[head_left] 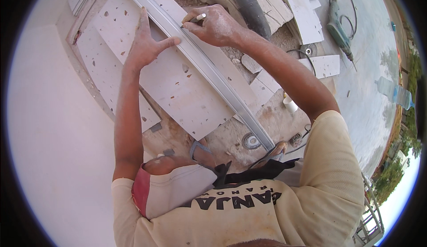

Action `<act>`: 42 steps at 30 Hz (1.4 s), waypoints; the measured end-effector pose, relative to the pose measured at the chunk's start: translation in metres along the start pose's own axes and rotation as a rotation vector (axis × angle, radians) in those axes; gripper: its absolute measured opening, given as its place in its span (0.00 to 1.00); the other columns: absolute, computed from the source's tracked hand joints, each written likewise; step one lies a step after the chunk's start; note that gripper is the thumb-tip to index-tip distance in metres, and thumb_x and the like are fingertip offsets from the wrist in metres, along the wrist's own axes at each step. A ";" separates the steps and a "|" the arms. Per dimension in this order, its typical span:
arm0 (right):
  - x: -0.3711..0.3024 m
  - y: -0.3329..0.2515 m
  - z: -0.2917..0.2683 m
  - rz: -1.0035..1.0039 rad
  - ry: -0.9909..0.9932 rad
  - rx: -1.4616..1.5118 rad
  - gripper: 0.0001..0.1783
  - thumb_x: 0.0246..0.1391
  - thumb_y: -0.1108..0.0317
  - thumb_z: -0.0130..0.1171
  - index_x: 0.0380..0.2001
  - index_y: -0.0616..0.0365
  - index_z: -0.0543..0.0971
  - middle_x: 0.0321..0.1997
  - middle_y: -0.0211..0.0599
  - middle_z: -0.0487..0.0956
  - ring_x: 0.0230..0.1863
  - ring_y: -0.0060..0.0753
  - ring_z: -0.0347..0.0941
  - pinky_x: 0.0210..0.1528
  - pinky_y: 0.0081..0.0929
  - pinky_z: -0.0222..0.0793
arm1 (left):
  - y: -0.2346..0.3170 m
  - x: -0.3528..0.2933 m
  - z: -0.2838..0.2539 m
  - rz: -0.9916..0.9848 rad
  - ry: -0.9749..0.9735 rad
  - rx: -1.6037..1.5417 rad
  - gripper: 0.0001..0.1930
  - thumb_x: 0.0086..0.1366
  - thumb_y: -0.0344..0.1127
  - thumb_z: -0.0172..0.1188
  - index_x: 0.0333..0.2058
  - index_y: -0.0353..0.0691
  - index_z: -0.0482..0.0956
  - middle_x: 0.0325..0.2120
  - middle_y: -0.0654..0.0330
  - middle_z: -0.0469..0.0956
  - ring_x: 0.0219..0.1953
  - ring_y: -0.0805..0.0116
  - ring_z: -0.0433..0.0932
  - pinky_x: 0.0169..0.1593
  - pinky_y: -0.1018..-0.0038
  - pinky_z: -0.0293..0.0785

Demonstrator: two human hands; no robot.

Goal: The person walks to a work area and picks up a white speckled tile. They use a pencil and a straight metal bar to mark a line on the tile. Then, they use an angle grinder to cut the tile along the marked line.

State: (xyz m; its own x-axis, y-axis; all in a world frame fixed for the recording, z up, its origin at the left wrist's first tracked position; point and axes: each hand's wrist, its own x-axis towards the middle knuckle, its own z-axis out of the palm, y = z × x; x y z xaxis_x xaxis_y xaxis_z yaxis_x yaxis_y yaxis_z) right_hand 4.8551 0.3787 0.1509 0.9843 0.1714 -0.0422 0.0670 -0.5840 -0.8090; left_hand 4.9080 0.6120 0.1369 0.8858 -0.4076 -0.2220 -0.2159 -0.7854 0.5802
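A long silver metal straightedge lies slantwise across a white speckled tile. On its left side rests my left hand, fingers stretched out and thumb spread to the bar's edge, holding nothing. My right hand is closed around a slim marking pen with a pale end. The pen's lower end meets the tile just beside the straightedge's right edge; any line there is too small to make out. More speckled tile lies under and around the bar.
A green power drill with a cord lies at right. A dark pipe, tile offcuts and rubble lie at the back. Near the bar's close end are a round disc and my sandalled foot. A white wall bounds the left.
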 end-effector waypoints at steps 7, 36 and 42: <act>-0.061 0.005 -0.005 -0.020 -0.013 0.006 0.14 0.61 0.62 0.60 0.40 0.60 0.86 0.36 0.50 0.85 0.36 0.43 0.83 0.46 0.38 0.78 | -0.007 0.001 0.004 0.045 0.025 0.041 0.74 0.43 0.68 0.76 0.73 0.30 0.36 0.71 0.33 0.49 0.74 0.41 0.50 0.73 0.56 0.56; -0.251 0.012 -0.029 0.073 -0.102 0.107 0.07 0.57 0.70 0.65 0.36 0.62 0.84 0.33 0.45 0.83 0.38 0.41 0.81 0.41 0.36 0.78 | -0.022 0.008 0.008 0.042 0.023 0.074 0.75 0.43 0.74 0.72 0.74 0.31 0.36 0.72 0.35 0.48 0.74 0.44 0.51 0.74 0.58 0.53; -0.232 0.008 -0.033 0.277 -0.220 0.070 0.11 0.59 0.65 0.62 0.36 0.63 0.83 0.33 0.49 0.84 0.31 0.43 0.81 0.38 0.37 0.77 | -0.026 0.010 0.010 0.064 0.032 0.058 0.75 0.43 0.74 0.72 0.74 0.32 0.37 0.72 0.35 0.49 0.74 0.43 0.51 0.74 0.58 0.53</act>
State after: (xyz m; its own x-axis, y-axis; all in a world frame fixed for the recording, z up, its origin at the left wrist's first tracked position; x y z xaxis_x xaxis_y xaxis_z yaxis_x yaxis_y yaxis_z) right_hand 4.6323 0.3083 0.1739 0.9044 0.1853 -0.3844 -0.2162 -0.5776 -0.7872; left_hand 4.9182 0.6241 0.1118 0.8818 -0.4435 -0.1602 -0.2953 -0.7843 0.5455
